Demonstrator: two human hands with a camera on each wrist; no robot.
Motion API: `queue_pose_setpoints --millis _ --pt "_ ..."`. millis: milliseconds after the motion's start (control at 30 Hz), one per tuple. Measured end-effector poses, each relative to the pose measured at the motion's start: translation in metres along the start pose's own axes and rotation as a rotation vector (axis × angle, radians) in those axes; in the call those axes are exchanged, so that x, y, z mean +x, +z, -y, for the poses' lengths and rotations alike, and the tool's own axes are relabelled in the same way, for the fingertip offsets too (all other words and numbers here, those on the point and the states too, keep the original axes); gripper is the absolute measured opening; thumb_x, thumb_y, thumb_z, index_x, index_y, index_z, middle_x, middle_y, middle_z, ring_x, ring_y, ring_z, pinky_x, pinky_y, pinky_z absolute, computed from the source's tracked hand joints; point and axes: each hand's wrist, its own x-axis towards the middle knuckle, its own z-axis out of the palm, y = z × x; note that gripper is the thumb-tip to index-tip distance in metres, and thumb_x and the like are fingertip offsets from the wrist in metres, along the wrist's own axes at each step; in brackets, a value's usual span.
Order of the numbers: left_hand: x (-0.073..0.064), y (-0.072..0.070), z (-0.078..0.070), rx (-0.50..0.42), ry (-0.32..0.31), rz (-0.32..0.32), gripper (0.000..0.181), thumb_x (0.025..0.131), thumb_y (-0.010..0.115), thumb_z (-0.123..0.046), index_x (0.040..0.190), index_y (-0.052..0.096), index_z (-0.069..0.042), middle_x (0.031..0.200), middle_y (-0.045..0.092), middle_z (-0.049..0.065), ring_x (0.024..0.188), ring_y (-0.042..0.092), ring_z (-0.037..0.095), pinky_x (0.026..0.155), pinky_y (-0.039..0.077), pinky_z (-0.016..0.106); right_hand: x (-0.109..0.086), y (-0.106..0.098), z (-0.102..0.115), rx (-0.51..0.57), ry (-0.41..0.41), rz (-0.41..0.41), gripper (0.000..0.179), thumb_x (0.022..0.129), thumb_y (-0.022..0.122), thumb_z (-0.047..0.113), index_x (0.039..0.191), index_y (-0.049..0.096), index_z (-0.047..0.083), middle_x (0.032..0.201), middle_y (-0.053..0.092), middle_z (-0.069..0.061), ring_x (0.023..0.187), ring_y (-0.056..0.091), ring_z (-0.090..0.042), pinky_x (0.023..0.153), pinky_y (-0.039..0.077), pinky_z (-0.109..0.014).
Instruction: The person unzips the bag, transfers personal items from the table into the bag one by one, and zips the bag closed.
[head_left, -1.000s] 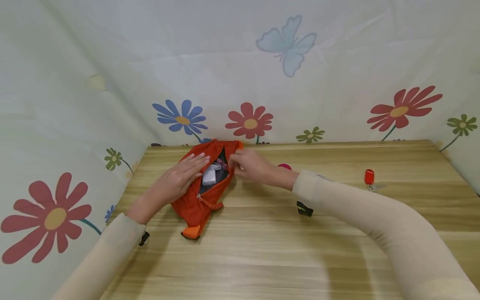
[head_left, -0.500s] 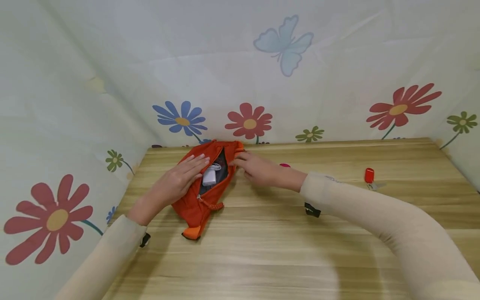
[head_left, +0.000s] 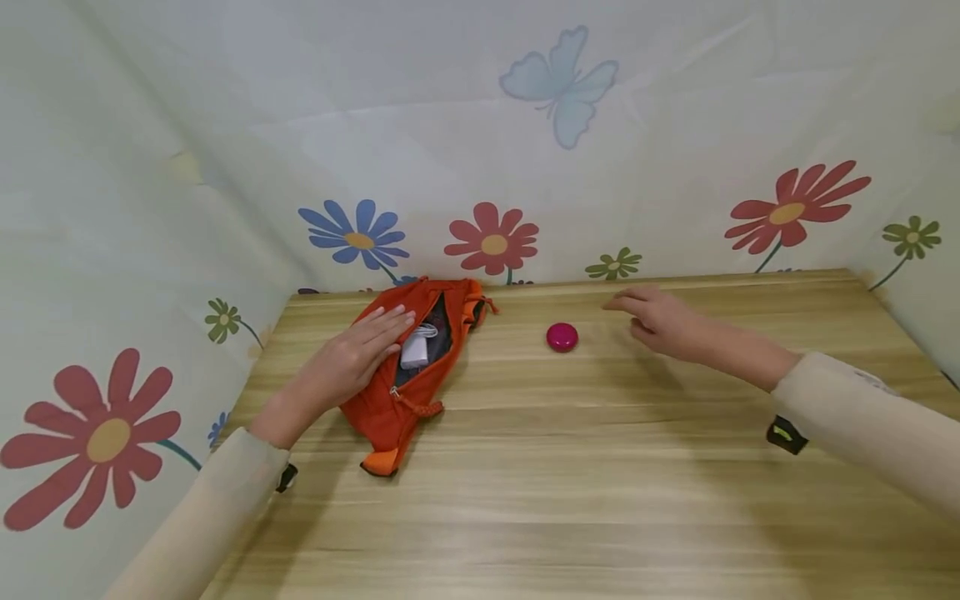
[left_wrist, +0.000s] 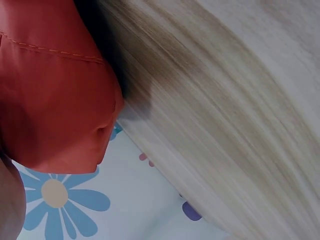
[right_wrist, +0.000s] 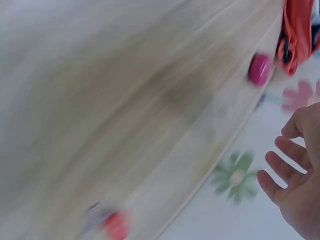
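Observation:
An orange-red zip bag [head_left: 378, 421] lies on the table with its zip undone. Through the opening show a white charger [head_left: 414, 352] with a coiled white cable and a grey lining. My left hand [head_left: 348, 358] rests flat on the bag's left side, fingers straight and together. Further right, my right hand [head_left: 667, 325] is over the table with loosely bent fingers and nothing in it. Between the bag and that hand sits a shiny round magenta case [head_left: 562, 337]. The right wrist view shows the right palm [right_wrist: 305, 195] bare, fingers spread.
A blurred small red object [right_wrist: 116, 225] with a greyish metal part lies on the table to the right, hidden by my right arm in the head view. The wooden table [head_left: 525, 500] ends at a flower-printed curtain [head_left: 675, 167] behind and at the left.
My right hand has left the bag's right edge and moved right, past the magenta case, which now shows fully. Its fingers have loosened. The left hand stays on the bag.

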Motion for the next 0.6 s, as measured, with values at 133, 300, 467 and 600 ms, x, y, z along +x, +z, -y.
queue_pose_setpoints --millis 133,300,467,600 --pt "0.002 0.000 -0.001 0.004 -0.010 0.011 0.050 0.101 0.061 -0.011 0.150 0.050 -0.003 0.152 0.050 0.016 0.142 0.046 0.033 0.115 0.038 0.049 -0.045 -0.013 -0.020 -0.053 0.056 -0.018 0.047 0.087 0.066 -0.011 0.133 0.061 -0.005 0.128 0.061 -0.027 0.106 0.062 -0.040 0.078 0.053 -0.049" --pt "0.003 0.001 -0.002 0.010 -0.028 0.025 0.050 0.102 0.060 -0.012 0.151 0.049 -0.005 0.153 0.050 0.015 0.143 0.044 0.032 0.117 0.036 0.047 -0.087 -0.019 -0.037 -0.110 0.147 0.010 0.056 0.087 0.073 -0.003 0.140 0.056 -0.004 0.136 0.056 -0.027 0.111 0.059 -0.040 0.078 0.055 -0.047" --pt "0.003 0.002 -0.004 -0.003 -0.028 0.024 0.050 0.102 0.061 -0.011 0.150 0.050 -0.004 0.152 0.050 0.016 0.142 0.045 0.034 0.116 0.036 0.046 -0.122 -0.018 -0.049 -0.162 0.133 0.041 0.078 0.080 0.083 0.001 0.148 0.046 -0.001 0.142 0.050 -0.026 0.122 0.051 -0.044 0.090 0.054 -0.058" --pt "0.003 0.003 -0.005 0.001 -0.037 0.025 0.050 0.102 0.061 -0.011 0.150 0.050 -0.004 0.152 0.050 0.016 0.142 0.045 0.034 0.116 0.037 0.046 -0.144 -0.016 -0.058 -0.178 0.111 0.079 0.091 0.079 0.084 0.005 0.157 0.038 0.009 0.149 0.045 -0.021 0.135 0.044 -0.037 0.111 0.044 -0.042"
